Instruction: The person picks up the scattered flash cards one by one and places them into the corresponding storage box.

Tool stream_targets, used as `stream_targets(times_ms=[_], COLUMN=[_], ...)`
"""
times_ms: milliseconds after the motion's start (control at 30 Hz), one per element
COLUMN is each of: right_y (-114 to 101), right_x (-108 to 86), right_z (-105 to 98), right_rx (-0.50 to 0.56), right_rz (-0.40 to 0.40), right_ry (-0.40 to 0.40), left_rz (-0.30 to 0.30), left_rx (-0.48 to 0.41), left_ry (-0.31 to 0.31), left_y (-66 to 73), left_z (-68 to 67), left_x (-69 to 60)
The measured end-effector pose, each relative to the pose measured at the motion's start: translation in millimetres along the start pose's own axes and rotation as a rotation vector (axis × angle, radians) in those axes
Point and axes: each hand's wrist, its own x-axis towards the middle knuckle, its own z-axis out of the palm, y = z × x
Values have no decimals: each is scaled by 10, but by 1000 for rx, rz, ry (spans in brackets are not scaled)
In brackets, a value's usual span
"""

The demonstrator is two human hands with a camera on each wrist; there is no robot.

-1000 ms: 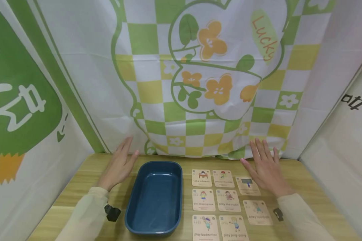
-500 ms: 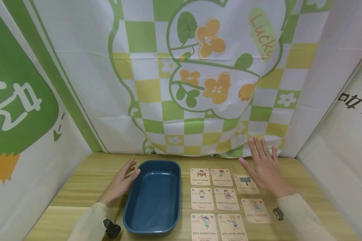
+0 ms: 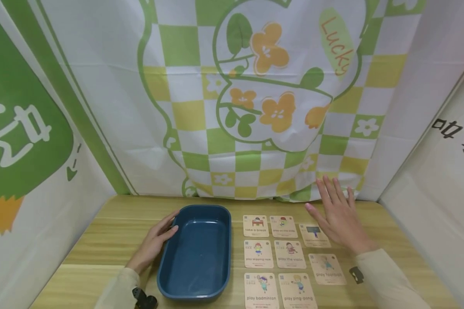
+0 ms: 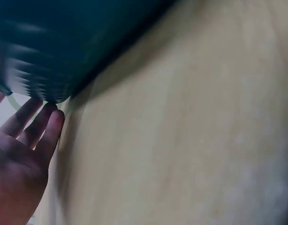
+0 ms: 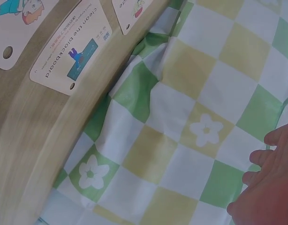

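Observation:
A dark blue rectangular tray [image 3: 227,257] sits on the table, its inside bare. Against its left wall, towards the far end, is my left hand [image 3: 152,242], thumb near the rim. The left wrist view has that hand's fingers [image 4: 52,131] fairly straight at the tray's outer side [image 4: 64,51]. My right hand [image 3: 342,221] is spread flat with nothing in it, nearest the blackboard card [image 3: 314,235]. In the right wrist view the "clean the blackboard" card [image 5: 71,51] lies upper left and the right hand [image 5: 270,183] shows at the right edge.
Several printed picture cards lie in rows right of the tray, among them "take a break" [image 3: 256,226], "play badminton" [image 3: 261,292] and "play football" [image 3: 327,269]. A green and white checked cloth [image 3: 249,161] hangs behind the wooden table [image 3: 96,249]. White printed panels flank both sides.
My left hand has come down from the far left to the tray's left side. The right hand holds its place. The view has shifted slightly.

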Motion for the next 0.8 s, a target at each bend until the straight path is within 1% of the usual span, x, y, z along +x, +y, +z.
stream_targets(times_ms=[100,233,367,600,800], right_y=[13,33,46,52,51], right_x=[-6,-13,-15,-34,-55], right_z=[9,22,29,27,38], right_rx=[-2,-1,-6,-12,-1], right_rz=[-6,-6,-1,5,2], right_ry=[10,9,-5,-30,-34], left_rz=[-26,-68,-83,-68,-82], left_rx=[-36,-109,-152,-142,-124], left_ry=[2,-3,-10,-18,-21], left_y=[-22,-23,-21,-39,-71], left_z=[-1,-8,-12,-8,-20], left_x=[-3,-2,-3,-6,-1])
